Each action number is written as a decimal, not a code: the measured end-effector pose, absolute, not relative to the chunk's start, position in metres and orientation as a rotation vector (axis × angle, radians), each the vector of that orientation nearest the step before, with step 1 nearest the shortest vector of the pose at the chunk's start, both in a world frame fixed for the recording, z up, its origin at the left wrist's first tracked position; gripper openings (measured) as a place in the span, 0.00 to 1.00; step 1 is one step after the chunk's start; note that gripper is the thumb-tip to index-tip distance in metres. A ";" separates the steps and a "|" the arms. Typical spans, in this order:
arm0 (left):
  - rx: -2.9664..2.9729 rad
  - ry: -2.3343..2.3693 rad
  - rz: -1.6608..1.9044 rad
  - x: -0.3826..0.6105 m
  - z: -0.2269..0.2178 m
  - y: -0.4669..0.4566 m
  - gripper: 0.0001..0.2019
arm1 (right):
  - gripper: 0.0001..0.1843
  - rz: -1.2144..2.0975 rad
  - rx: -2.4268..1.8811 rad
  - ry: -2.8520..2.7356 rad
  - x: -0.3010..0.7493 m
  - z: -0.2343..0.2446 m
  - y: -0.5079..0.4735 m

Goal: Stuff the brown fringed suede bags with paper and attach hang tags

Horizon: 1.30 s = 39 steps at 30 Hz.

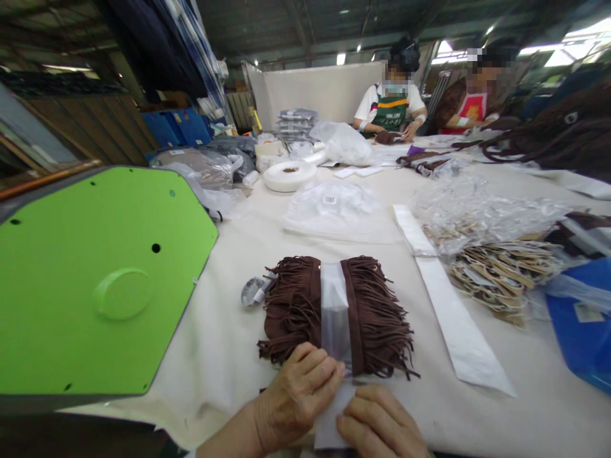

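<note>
A dark brown fringed suede-like piece (291,305) lies on the table in front of me, its fringe spread to both sides. Down its middle runs a translucent plastic strip (335,305), which reaches past the near edge toward me. My left hand (303,391) is closed, with its curled fingers gripping the strip at the near edge of the brown piece. Lower and to the right, my right hand (379,423) has its fingers bent over the strip's near end. My thumbs are mostly hidden. Beside the fringe on the left sits a small clear-wrapped item (252,291).
A large green board (114,331) stands at left. At right lie white strips (458,331), a pile of beige looped pieces (506,273) and a blue bin (582,331). Beyond are a clear bag (334,210) and a white roll (289,177). Two people (394,105) work at the back.
</note>
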<state>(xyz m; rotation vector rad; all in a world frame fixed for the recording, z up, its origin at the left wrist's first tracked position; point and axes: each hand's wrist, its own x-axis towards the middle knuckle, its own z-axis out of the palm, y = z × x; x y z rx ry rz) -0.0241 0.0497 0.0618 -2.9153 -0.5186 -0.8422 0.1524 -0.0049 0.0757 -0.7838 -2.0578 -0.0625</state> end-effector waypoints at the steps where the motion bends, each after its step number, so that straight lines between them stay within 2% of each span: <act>1: -2.945 -0.558 -0.848 -0.026 0.064 0.048 0.14 | 0.15 -0.051 -0.787 -2.032 0.152 0.081 0.001; 4: -3.060 -0.678 -0.886 -0.030 0.065 0.043 0.20 | 0.13 0.013 -0.827 -1.999 0.152 0.085 0.016; 7: -3.021 -0.867 -1.073 -0.027 0.059 0.039 0.26 | 0.11 0.091 -0.934 -1.975 0.152 0.081 0.027; 10: -2.801 -1.139 -1.341 -0.019 0.048 0.038 0.25 | 0.11 0.180 -1.110 -1.925 0.151 0.075 0.035; 14: -2.678 -1.247 -1.462 -0.010 0.040 0.039 0.24 | 0.12 0.247 -1.304 -1.880 0.148 0.064 0.042; 16: -2.623 -1.243 -1.450 -0.010 0.040 0.040 0.23 | 0.11 0.233 -1.360 -1.898 0.147 0.058 0.044; 21: -2.604 -1.089 -1.300 -0.013 0.042 0.042 0.12 | 0.11 0.187 -1.449 -1.910 0.146 0.045 0.046; 28: -2.578 -0.820 -1.052 -0.017 0.044 0.045 0.18 | 0.11 0.174 -1.497 -1.913 0.144 0.042 0.046; 39: -2.597 -0.712 -0.871 -0.015 0.040 0.041 0.20 | 0.13 0.180 -1.540 -1.909 0.142 0.046 0.048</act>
